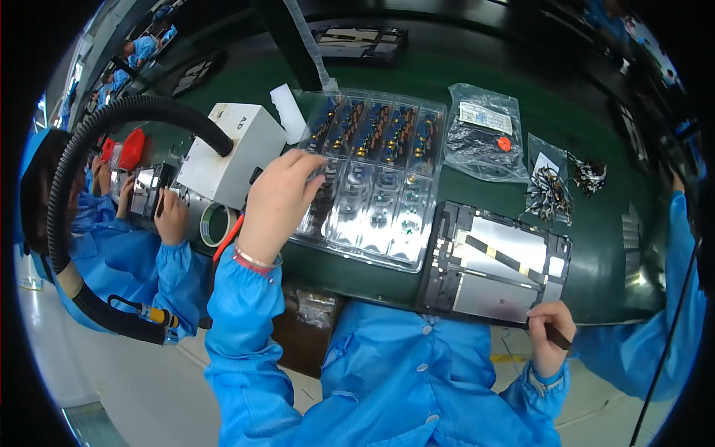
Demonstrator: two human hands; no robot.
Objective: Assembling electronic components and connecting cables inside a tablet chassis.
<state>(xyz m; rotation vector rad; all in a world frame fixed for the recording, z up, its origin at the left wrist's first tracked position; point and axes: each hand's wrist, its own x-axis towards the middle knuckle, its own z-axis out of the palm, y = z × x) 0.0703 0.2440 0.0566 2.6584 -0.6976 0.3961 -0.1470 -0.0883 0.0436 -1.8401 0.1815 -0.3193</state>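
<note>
My left hand (277, 200) is over the left edge of a clear plastic tray (426, 223). Its fingers are bent, with the thumb apart from them and nothing visible between. In the tray's far compartments lie small blue-and-orange circuit parts (370, 132); the near compartments hold small clear or metallic pieces (372, 212). My right hand (550, 331) is closed around a dark, flat, stick-like tool (557, 337), at the near right corner of an opened tablet-like device (484, 294). Silver panels and a black-and-yellow striped strip (497, 255) show inside the device.
Left of the tray stand a white box (227, 175) with a black hose (141, 106), a white roll (288, 112) and a tape roll (216, 223). Bagged parts (484, 138) and cable bundles (549, 190) lie at right. A co-worker's hand (171, 216) is at left; another person's sleeve (674, 283) is at right.
</note>
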